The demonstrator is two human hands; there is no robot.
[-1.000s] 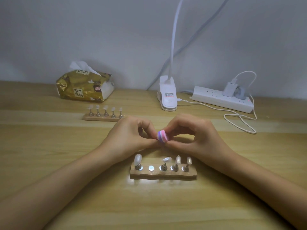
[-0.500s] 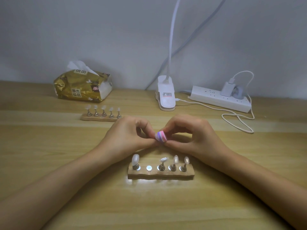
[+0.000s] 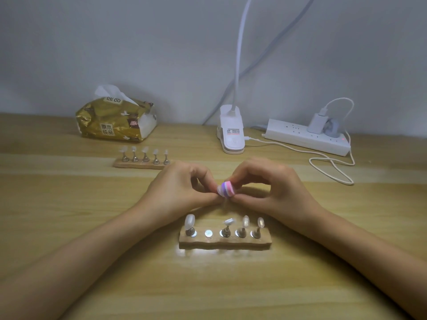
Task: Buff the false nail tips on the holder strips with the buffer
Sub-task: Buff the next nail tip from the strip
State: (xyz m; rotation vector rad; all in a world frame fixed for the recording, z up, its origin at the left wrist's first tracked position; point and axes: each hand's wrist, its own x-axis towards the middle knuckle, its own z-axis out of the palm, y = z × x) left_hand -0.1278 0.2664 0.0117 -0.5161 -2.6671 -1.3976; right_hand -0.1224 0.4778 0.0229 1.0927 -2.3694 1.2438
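Note:
My right hand (image 3: 272, 188) pinches a small pink-and-purple striped buffer (image 3: 226, 190) between thumb and fingers. My left hand (image 3: 178, 188) meets it from the left, its thumb and forefinger pinching a small nail tip against the buffer; my fingers mostly hide the tip. Just below my hands lies the near wooden holder strip (image 3: 225, 243) with several pearly nail tips (image 3: 190, 221) on metal pegs. Its second magnet spot (image 3: 208, 233) is bare. A second holder strip (image 3: 141, 163) with several tips stands farther back on the left.
A gold tissue pack (image 3: 115, 123) sits at the back left. A white clip lamp base (image 3: 231, 135) stands at the back centre. A white power strip (image 3: 305, 137) with a charger and a looped cable (image 3: 332, 172) lies at the back right.
Both hands stay together above the near strip. The buffer has shifted only slightly against my left fingertips.

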